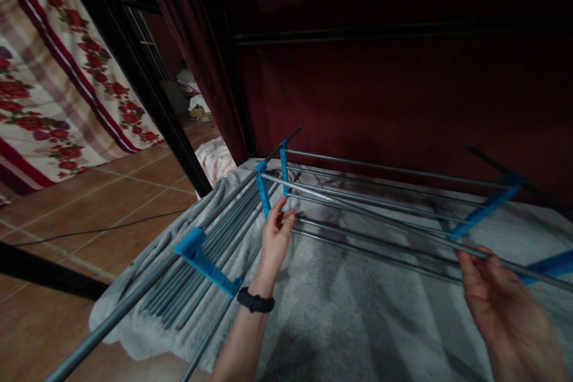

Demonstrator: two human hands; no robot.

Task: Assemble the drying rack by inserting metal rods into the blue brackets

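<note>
My right hand (pixel 514 304) pinches a long grey metal rod (pixel 394 222) between thumb and fingers near its right part. This rod slants up leftward to a blue plastic bracket (pixel 262 185). My left hand (pixel 277 236), with a black band on the wrist, is beside that bracket's lower end. Its fingers are loosely bent and apart, with no object visible between them; whether it touches the bracket is unclear. Another blue bracket (pixel 283 167) stands behind, joined by crosswise rods (pixel 380 162) to a blue bracket (pixel 486 212) at right. A blue bracket (pixel 208 265) hangs nearer on the left side rail (pixel 143 283).
Several loose grey rods (pixel 197 262) lie side by side on a fluffy grey blanket (pixel 331 316). Black frame posts (pixel 147 89) rise at left, beyond which are a tiled floor (pixel 134 197), a thin cable (pixel 107 230) and a floral curtain (pixel 58 83). Dark red cloth (pixel 380 95) hangs behind.
</note>
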